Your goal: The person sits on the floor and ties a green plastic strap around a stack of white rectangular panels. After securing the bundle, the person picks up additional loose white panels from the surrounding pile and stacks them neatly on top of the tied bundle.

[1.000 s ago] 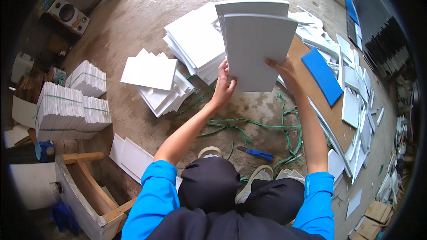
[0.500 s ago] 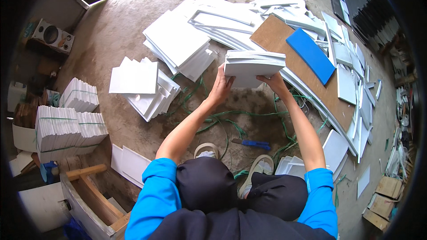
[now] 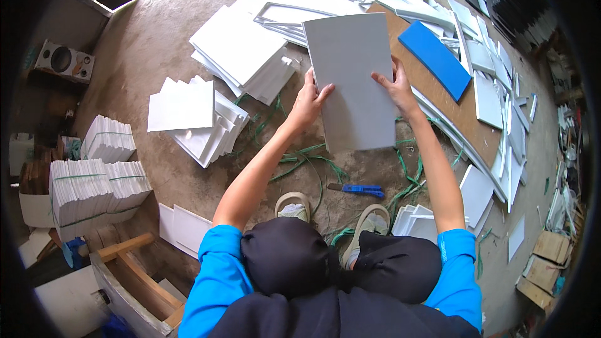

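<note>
Between my two hands is a stack of white rectangular panels [image 3: 352,81], raised above the floor with its broad face turned toward me. My left hand [image 3: 308,101] is closed on its left edge, thumb on the face. On the opposite edge my right hand [image 3: 397,91] grips the same way, the fingers mostly hidden behind. Below the stack, a blue-handled utility knife [image 3: 363,190] lies on the floor near my shoes. Green plastic strapping [image 3: 307,156] is tangled around it.
Loose white panels [image 3: 181,106] and a larger pile [image 3: 238,44] lie ahead to the left. A brown board [image 3: 432,87] bearing a blue panel [image 3: 435,59] rests ahead to the right among scraps. Strapped bundles [image 3: 81,188] and a wooden frame [image 3: 128,288] stand at left.
The stack has tilted up from nearly edge-on, so its broad face now shows. Both hands have turned with it, still gripping its sides.
</note>
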Demonstrator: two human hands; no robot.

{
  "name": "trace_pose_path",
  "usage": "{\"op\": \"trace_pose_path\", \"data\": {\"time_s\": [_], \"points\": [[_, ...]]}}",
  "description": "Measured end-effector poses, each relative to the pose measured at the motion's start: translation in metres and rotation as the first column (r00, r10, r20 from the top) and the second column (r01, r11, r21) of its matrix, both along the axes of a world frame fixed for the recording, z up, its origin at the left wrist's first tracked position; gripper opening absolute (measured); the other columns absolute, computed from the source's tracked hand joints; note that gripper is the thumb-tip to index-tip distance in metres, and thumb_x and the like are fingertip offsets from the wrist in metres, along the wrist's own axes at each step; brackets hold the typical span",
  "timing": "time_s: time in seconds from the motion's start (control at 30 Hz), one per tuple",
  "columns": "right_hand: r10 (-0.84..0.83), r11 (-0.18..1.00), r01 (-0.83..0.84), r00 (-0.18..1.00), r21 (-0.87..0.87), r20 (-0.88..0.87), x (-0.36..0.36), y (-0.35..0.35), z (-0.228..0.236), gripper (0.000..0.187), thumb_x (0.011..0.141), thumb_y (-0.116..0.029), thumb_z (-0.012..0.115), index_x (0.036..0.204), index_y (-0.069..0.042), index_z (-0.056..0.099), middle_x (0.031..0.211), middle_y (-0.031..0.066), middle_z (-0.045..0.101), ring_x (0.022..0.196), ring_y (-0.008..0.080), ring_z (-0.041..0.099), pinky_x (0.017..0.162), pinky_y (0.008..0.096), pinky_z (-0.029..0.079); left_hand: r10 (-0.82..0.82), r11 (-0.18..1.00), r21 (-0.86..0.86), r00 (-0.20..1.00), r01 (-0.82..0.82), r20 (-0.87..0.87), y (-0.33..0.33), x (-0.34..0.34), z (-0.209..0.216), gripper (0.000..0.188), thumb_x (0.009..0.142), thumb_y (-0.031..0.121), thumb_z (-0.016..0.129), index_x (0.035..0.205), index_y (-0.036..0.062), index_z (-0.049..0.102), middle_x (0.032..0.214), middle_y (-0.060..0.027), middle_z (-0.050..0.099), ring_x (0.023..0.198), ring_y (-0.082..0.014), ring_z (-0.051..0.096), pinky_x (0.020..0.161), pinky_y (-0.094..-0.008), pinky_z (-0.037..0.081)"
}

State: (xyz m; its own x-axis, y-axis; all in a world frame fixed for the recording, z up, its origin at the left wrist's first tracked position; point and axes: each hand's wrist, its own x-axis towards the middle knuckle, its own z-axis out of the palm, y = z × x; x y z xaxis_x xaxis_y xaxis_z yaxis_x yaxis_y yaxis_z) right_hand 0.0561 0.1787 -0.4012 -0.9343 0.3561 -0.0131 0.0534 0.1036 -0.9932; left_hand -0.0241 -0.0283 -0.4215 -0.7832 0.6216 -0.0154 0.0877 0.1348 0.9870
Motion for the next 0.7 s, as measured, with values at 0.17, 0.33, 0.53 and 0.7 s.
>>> {"op": "trace_pose_path", "data": {"time_s": [0.17, 0.33, 0.53, 0.7], "points": [[-0.028, 0.998, 0.043, 0.945, -0.039, 0.326, 0.035, 0.001, -0.072, 0.099, 0.069, -0.04, 0.07, 0.132, 0.001, 0.005, 0.124, 0.0275, 0.036, 0.112, 0.0298, 0.043, 0.091, 0.0343, 0.039, -0.071, 0.969, -0.237, 0.997, 0.073, 0.016, -0.01, 0.031, -0.059, 0.06, 0.084, 0.034, 0.053, 0.124, -0.003, 0.027, 0.111, -0.0279, 0.049, 0.103, -0.0342, 0.051, 0.088, -0.0377, 0.04], [0.021, 0.988, 0.056, 0.87, -0.142, 0.492, 0.066, -0.014, -0.132, 0.097, 0.07, -0.026, 0.07, 0.132, 0.001, 0.001, 0.127, 0.0252, 0.033, 0.116, 0.0292, 0.038, 0.096, 0.0356, 0.033, -0.069, 0.897, -0.427, 0.991, 0.112, 0.115, -0.021, 0.062, -0.113, 0.056, 0.08, 0.03, 0.057, 0.116, -0.0071, 0.035, 0.108, -0.0259, 0.05, 0.102, -0.0344, 0.051, 0.086, -0.0381, 0.04], [-0.263, 0.848, 0.04, 0.897, 0.528, 0.356, 0.012, 0.006, -0.132, 0.083, 0.072, -0.022, 0.067, 0.131, 0.002, 0.012, 0.124, 0.0252, 0.037, 0.112, 0.0331, 0.042, 0.093, 0.0369, 0.036, 0.213, 0.929, -0.283, 0.97, -0.238, -0.118, -0.044, 0.029, -0.094, 0.027, 0.082, 0.019, 0.054, 0.098, -0.0026, 0.055, 0.097, -0.0147, 0.054, 0.085, -0.0256, 0.055, 0.077, -0.0323, 0.044], [0.04, 0.951, -0.031, 0.999, 0.308, -0.022, -0.11, -0.016, -0.059, 0.07, 0.078, -0.02, 0.06, 0.129, 0.002, 0.018, 0.117, 0.0236, 0.046, 0.107, 0.0308, 0.049, 0.088, 0.0347, 0.041, 0.673, 0.686, 0.104, 0.573, -0.721, -0.467, -0.085, -0.032, -0.007, 0.024, 0.083, 0.009, 0.048, 0.104, -0.0018, 0.051, 0.099, -0.0153, 0.047, 0.087, -0.0225, 0.049, 0.073, -0.0313, 0.043]]}}
